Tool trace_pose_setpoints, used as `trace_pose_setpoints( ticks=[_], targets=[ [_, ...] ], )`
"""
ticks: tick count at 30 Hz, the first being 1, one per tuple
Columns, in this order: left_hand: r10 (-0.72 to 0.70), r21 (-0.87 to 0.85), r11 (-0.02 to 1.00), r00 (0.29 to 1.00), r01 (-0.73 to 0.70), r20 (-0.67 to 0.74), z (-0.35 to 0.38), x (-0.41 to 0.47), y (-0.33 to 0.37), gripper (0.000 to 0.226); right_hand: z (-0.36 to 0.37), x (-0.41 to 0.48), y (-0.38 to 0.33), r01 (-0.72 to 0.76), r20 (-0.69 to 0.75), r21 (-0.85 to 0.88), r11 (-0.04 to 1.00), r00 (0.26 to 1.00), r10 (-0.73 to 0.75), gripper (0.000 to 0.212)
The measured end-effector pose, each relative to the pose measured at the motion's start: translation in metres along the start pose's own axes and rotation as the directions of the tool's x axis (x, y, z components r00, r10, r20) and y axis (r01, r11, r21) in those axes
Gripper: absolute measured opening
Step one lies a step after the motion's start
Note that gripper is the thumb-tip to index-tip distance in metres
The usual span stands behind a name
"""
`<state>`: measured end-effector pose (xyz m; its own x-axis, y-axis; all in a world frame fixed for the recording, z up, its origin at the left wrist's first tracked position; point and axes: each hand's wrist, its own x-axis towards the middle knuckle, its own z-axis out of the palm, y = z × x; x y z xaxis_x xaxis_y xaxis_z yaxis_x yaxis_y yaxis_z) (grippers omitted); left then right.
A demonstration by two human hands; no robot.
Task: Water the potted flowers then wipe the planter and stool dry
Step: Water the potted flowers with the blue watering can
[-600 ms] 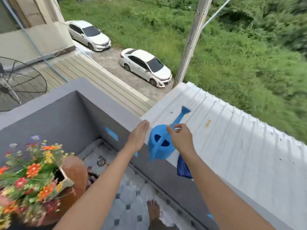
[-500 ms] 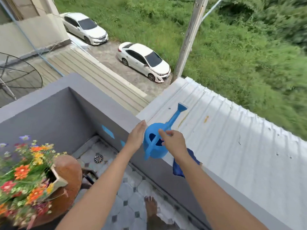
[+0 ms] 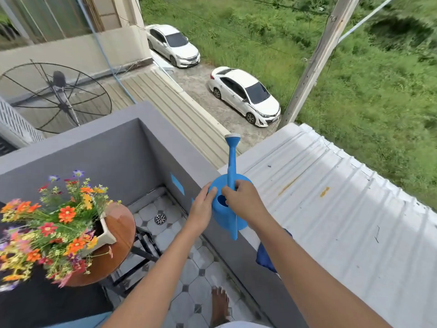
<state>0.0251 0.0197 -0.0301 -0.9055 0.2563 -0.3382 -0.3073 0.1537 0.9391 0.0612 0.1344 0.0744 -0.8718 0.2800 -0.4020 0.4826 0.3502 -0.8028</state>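
The step in hand seems to be taking up the blue watering can [image 3: 228, 209], so the watering itself is not yet begun. The can is in the centre of the frame, on the grey balcony wall [image 3: 165, 150]. The right hand [image 3: 246, 201] is closed around its handle on top, and the left hand [image 3: 203, 207] lies open against its left side. The flowers [image 3: 59, 218] stand in a pale planter [image 3: 107, 235] on the round brown stool [image 3: 120, 233], lower left. A blue cloth [image 3: 264, 256] lies under the right forearm. Next, I think, the can must travel left and tip over the flowers.

Likely home balcony, tiled floor [image 3: 189, 268], parked cars [image 3: 246, 95] below
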Motion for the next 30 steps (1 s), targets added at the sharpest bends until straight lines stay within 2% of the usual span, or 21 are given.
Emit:
trace_pose_setpoints(
  ticks=[6, 10, 12, 15, 20, 26, 28, 30],
  targets=[
    [0.076, -0.120, 0.988, 0.982, -0.098, -0.175, -0.053, -0.053, 0.022, 0.040, 0.026, -0.028, -0.054, 0.217, 0.192, -0.240, 0.946, 0.966, -0.173, 0.027],
    [0.076, -0.123, 0.985, 0.941, -0.122, -0.330, -0.087, -0.086, 0.023, 0.041, 0.057, -0.050, -0.077, 0.321, 0.258, -0.311, 0.895, 0.934, -0.245, 0.027],
    [0.063, -0.116, 0.985, 0.901, -0.124, -0.429, -0.116, -0.117, 0.020, 0.042, 0.088, -0.073, -0.092, 0.417, 0.321, -0.367, 0.832, 0.896, -0.307, 0.030],
    [0.047, -0.114, 0.986, 0.861, -0.121, -0.507, -0.129, -0.136, 0.017, 0.043, 0.108, -0.085, -0.103, 0.477, 0.337, -0.455, 0.752, 0.874, -0.350, 0.028],
    [0.000, -0.152, 0.979, 0.750, -0.133, -0.662, -0.159, -0.181, 0.013, 0.036, 0.150, -0.122, -0.131, 0.556, 0.417, -0.569, 0.606, 0.830, -0.369, 0.040],
    [-0.057, -0.164, 0.983, 0.703, -0.085, -0.709, -0.184, -0.215, 0.008, 0.037, 0.184, -0.151, -0.157, 0.616, 0.497, -0.629, 0.474, 0.788, -0.364, 0.043],
    [-0.065, -0.157, 0.985, 0.690, -0.071, -0.721, -0.194, -0.224, 0.006, 0.039, 0.198, -0.157, -0.164, 0.630, 0.524, -0.645, 0.432, 0.776, -0.351, 0.039],
    [-0.066, -0.139, 0.989, 0.686, -0.051, -0.725, -0.200, -0.229, 0.005, 0.040, 0.207, -0.162, -0.171, 0.618, 0.539, -0.680, 0.394, 0.786, -0.304, 0.024]
  ],
)
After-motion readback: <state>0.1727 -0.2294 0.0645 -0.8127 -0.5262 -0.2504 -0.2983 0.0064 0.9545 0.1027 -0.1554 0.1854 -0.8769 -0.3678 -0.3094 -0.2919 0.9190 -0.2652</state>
